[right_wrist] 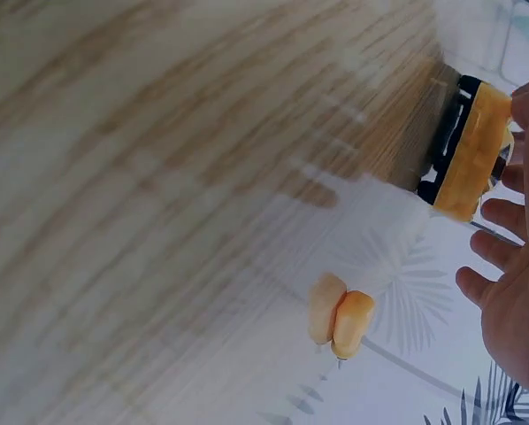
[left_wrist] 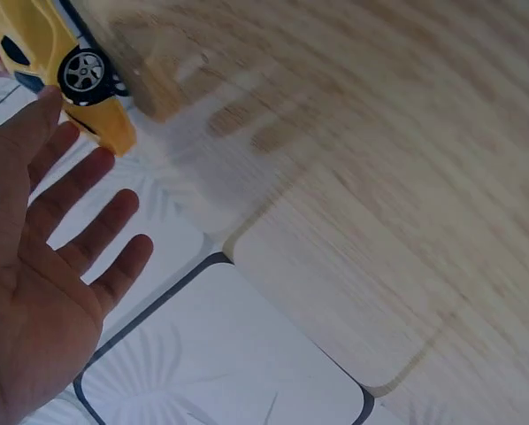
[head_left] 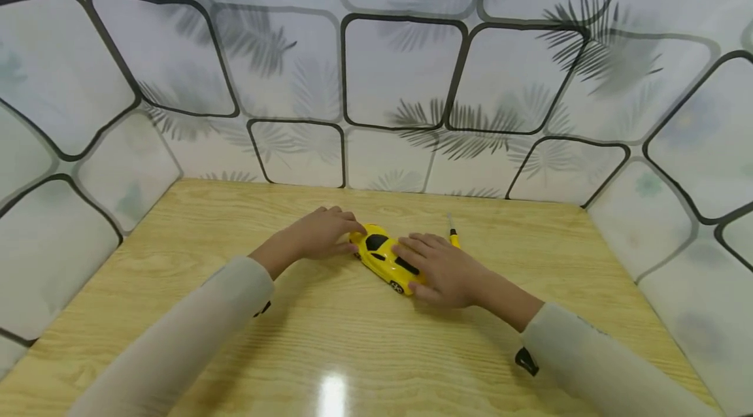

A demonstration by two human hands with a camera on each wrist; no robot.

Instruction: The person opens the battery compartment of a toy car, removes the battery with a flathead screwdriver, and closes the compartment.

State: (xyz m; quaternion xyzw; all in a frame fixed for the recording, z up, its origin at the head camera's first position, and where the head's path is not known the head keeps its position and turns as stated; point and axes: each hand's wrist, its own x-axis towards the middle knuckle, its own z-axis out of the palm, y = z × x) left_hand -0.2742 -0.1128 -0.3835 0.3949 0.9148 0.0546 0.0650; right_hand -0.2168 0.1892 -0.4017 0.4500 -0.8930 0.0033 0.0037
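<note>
A yellow toy car (head_left: 382, 259) with black windows stands on the wooden table, angled between both hands. At its far left end, my left hand (head_left: 326, 232) holds it with thumb and forefinger. In the left wrist view, the left hand (left_wrist: 52, 239) has its other fingers spread loosely beside the car (left_wrist: 39, 40), near a black wheel (left_wrist: 83, 75). My right hand (head_left: 444, 270) grips the nearer end, its fingers over the top and the thumb low at the end. The right wrist view shows that end of the car (right_wrist: 473, 155) beside the right hand (right_wrist: 521, 266).
Behind the right hand lies a screwdriver (head_left: 453, 237) with a yellow handle and a thin shaft pointing away. Its handle (right_wrist: 353, 323) also shows in the right wrist view. Patterned white walls (head_left: 400, 70) border the glossy table (head_left: 329, 345) at the back and sides.
</note>
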